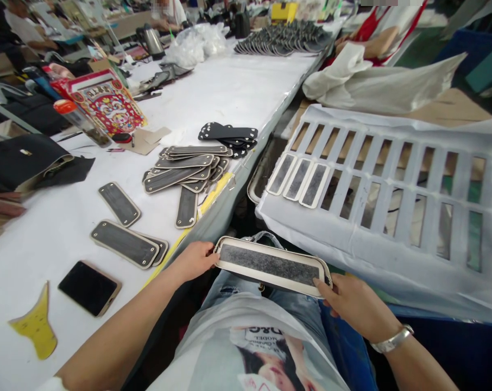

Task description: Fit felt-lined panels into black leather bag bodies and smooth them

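In front of my lap I hold a long round-cornered panel (270, 263) with a cream border and a speckled grey middle. My left hand (199, 260) pinches its left end. At the right end my right hand (344, 296) grips it, thumb on top of the face. A dark layer shows under its lower edge, and a pale curved strap (266, 237) shows just behind it. To the right, a white slotted frame (368, 217) carries three smaller cream-edged pieces (298, 179) side by side. Nearest my left hand on the table are grey strips with eyelets (187, 206).
The white table (246, 81) holds a pile of grey strips (184, 168), black pieces (229, 136), a phone (89, 288), a yellow template (38, 326), and an orange-capped jar (83, 122). Blue bins (445, 347) stand below the frame. Other people sit further back.
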A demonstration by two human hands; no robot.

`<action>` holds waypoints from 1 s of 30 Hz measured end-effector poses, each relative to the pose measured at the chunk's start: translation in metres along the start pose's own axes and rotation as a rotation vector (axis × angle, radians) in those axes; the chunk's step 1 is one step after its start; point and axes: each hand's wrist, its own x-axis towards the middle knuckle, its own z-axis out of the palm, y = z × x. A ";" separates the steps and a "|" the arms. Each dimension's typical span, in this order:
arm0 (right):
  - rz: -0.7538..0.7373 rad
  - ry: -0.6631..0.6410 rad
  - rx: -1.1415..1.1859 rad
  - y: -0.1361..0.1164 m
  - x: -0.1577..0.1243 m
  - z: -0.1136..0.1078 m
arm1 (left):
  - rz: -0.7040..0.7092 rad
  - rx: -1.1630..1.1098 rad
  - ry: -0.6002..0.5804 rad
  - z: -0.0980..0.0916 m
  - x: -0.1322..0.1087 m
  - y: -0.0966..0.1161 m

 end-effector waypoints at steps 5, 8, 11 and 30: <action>0.087 0.028 0.182 0.008 0.000 0.007 | -0.034 0.029 0.019 -0.001 0.003 0.007; 0.077 0.052 0.224 0.011 0.000 0.010 | -0.030 0.199 0.084 0.000 0.004 0.014; 0.097 0.016 0.286 0.011 0.001 0.009 | -0.061 0.033 0.085 0.001 0.003 0.009; 0.493 -0.011 0.970 0.005 -0.004 0.008 | -0.466 -1.165 0.091 0.037 0.000 -0.029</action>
